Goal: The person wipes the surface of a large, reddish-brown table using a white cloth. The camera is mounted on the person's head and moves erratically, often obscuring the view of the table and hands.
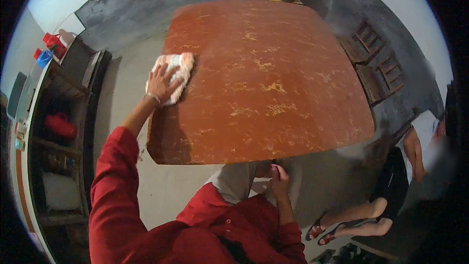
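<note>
Left hand (161,84) lies flat on a cloth (177,71), palm down, fingers spread; the grip is wide and pressing, not closed around the fabric. The cloth sits at the left edge of the tabletop (273,58), near the far-left corner, and partly hangs past the rim under the wrist.

Step in hand, as I judge it: wiping the surface, with the pass at the left border. The next move likely calls for steady downward pressure and a sweep to the right across the broad unwiped span, keeping the cloth bunched under the palm so it does not slip off the edge.

The cloth: pale pink-white, soft, crumpled, folded into a rough pad, a little wider than the hand.

The tabletop: red-brown, roughly square with rounded corners, mottled with yellowish patches where the finish looks worn.

Right hand (279,178) hangs below the near edge of the tabletop, close to the body, fingers loosely curled, holding nothing that I can see.

1 other person sits at the right, sandalled feet (349,222) crossed. A shelf unit (58,132) stands at the left.
</note>
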A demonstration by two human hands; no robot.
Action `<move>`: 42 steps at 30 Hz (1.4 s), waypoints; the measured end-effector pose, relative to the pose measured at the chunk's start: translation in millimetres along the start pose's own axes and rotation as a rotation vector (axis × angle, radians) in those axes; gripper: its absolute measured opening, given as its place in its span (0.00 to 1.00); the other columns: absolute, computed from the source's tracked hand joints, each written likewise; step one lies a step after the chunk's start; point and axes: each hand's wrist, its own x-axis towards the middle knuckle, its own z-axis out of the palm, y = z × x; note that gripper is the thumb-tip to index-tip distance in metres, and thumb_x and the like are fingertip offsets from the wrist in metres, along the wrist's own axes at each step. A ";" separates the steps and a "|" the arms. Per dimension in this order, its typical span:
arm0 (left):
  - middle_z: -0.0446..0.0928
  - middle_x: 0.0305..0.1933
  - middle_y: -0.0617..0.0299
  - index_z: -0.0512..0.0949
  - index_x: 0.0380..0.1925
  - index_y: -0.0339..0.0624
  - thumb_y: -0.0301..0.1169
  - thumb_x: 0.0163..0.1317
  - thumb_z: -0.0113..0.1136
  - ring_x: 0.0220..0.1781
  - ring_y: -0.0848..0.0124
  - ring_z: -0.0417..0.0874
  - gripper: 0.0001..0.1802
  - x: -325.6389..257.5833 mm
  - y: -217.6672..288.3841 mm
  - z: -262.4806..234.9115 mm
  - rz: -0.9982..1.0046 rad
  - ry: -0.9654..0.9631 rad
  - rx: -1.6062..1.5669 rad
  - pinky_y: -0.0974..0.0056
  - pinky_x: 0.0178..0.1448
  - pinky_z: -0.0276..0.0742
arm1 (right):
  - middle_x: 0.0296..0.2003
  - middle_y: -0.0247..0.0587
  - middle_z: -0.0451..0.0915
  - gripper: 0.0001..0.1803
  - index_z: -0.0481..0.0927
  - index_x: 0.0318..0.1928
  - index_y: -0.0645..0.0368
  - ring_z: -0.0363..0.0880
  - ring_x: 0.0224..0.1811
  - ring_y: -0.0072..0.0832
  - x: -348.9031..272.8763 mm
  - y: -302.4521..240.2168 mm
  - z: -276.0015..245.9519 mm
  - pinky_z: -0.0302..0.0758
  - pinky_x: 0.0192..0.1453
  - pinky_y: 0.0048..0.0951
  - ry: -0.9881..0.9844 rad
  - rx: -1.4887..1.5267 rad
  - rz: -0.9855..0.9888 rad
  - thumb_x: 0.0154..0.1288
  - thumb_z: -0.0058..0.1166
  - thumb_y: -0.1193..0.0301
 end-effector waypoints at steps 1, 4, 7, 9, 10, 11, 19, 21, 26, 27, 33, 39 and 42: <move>0.58 0.75 0.50 0.68 0.67 0.62 0.59 0.66 0.50 0.77 0.49 0.54 0.32 -21.1 4.2 -5.5 0.042 -0.033 -0.033 0.38 0.75 0.48 | 0.37 0.41 0.84 0.18 0.79 0.51 0.64 0.81 0.32 0.26 3.2 7.7 -1.0 0.76 0.37 0.30 -0.002 -0.061 -0.064 0.73 0.51 0.62; 0.54 0.77 0.49 0.68 0.67 0.61 0.58 0.65 0.52 0.78 0.46 0.50 0.32 -105.8 18.6 -39.5 0.157 -0.133 -0.091 0.35 0.76 0.43 | 0.39 0.40 0.83 0.19 0.78 0.53 0.63 0.80 0.32 0.24 6.6 23.5 2.4 0.76 0.36 0.28 -0.074 -0.051 -0.022 0.74 0.49 0.60; 0.52 0.77 0.46 0.67 0.68 0.63 0.62 0.64 0.49 0.79 0.44 0.47 0.35 -173.7 35.1 -73.7 0.196 -0.229 -0.139 0.36 0.77 0.39 | 0.40 0.40 0.82 0.20 0.78 0.54 0.63 0.80 0.32 0.23 4.9 1.6 3.0 0.75 0.36 0.27 -0.123 0.008 0.087 0.75 0.47 0.59; 0.52 0.77 0.44 0.66 0.69 0.64 0.64 0.63 0.49 0.79 0.44 0.46 0.37 -180.9 34.5 -75.6 0.216 -0.261 -0.145 0.37 0.78 0.38 | 0.41 0.41 0.82 0.21 0.77 0.55 0.62 0.80 0.32 0.23 6.9 5.7 3.2 0.76 0.35 0.28 -0.122 0.000 0.118 0.76 0.46 0.58; 0.52 0.77 0.44 0.66 0.69 0.64 0.64 0.63 0.49 0.79 0.44 0.47 0.37 -173.4 33.0 -72.0 0.232 -0.265 -0.133 0.38 0.78 0.39 | 0.41 0.40 0.82 0.20 0.78 0.55 0.62 0.80 0.32 0.24 6.9 1.4 1.6 0.75 0.36 0.28 -0.138 -0.026 0.123 0.76 0.46 0.58; 0.52 0.77 0.44 0.65 0.69 0.64 0.63 0.63 0.50 0.79 0.44 0.47 0.37 -158.5 31.7 -67.2 0.250 -0.269 -0.122 0.38 0.78 0.40 | 0.41 0.40 0.82 0.20 0.78 0.54 0.62 0.80 0.32 0.24 6.6 -4.1 -0.3 0.75 0.36 0.28 -0.152 -0.053 0.128 0.76 0.46 0.58; 0.55 0.75 0.47 0.64 0.70 0.63 0.64 0.66 0.46 0.77 0.44 0.50 0.36 21.2 17.5 10.6 -0.042 -0.029 0.012 0.37 0.75 0.46 | 0.42 0.48 0.84 0.21 0.78 0.55 0.62 0.83 0.38 0.38 14.8 -9.7 6.9 0.76 0.41 0.36 -0.206 -0.156 0.199 0.74 0.50 0.57; 0.53 0.76 0.46 0.64 0.70 0.66 0.67 0.65 0.41 0.78 0.44 0.47 0.37 33.3 35.2 11.7 -0.102 -0.049 -0.028 0.33 0.74 0.45 | 0.42 0.45 0.83 0.20 0.77 0.55 0.62 0.82 0.39 0.35 10.9 26.0 9.8 0.76 0.42 0.36 -0.148 -0.229 -0.079 0.74 0.50 0.59; 0.58 0.73 0.44 0.66 0.68 0.62 0.61 0.66 0.47 0.75 0.42 0.55 0.34 -38.8 63.6 -8.3 0.225 -0.014 -0.038 0.37 0.73 0.50 | 0.40 0.40 0.82 0.20 0.76 0.56 0.61 0.81 0.37 0.26 19.5 -8.7 7.1 0.77 0.40 0.31 -0.190 0.047 0.162 0.75 0.48 0.59; 0.57 0.74 0.44 0.66 0.69 0.62 0.59 0.66 0.49 0.75 0.42 0.54 0.34 -65.1 67.3 -23.9 0.314 -0.022 -0.096 0.36 0.73 0.50 | 0.38 0.38 0.82 0.20 0.78 0.54 0.62 0.81 0.35 0.23 16.6 -7.1 10.3 0.77 0.37 0.28 -0.156 0.089 0.156 0.76 0.47 0.58; 0.48 0.78 0.44 0.65 0.70 0.61 0.66 0.63 0.46 0.80 0.42 0.45 0.39 -163.8 54.5 -70.0 0.313 -0.264 -0.165 0.37 0.77 0.37 | 0.38 0.36 0.82 0.19 0.79 0.53 0.63 0.79 0.33 0.19 10.3 -12.6 10.4 0.76 0.37 0.23 -0.130 0.190 0.151 0.76 0.47 0.60; 0.48 0.78 0.44 0.61 0.72 0.62 0.60 0.66 0.48 0.80 0.43 0.44 0.37 -121.2 78.7 -59.5 0.312 -0.228 -0.063 0.37 0.77 0.39 | 0.30 0.35 0.82 0.17 0.80 0.47 0.65 0.81 0.30 0.22 3.0 -13.2 6.8 0.75 0.34 0.26 -0.124 0.222 -0.024 0.72 0.56 0.62; 0.48 0.78 0.44 0.61 0.72 0.63 0.61 0.65 0.48 0.79 0.43 0.44 0.37 -104.4 89.6 -52.1 0.321 -0.211 -0.074 0.36 0.77 0.39 | 0.29 0.38 0.81 0.14 0.80 0.42 0.63 0.80 0.28 0.23 -10.5 -13.7 -0.6 0.74 0.30 0.26 -0.023 0.032 -0.084 0.68 0.59 0.63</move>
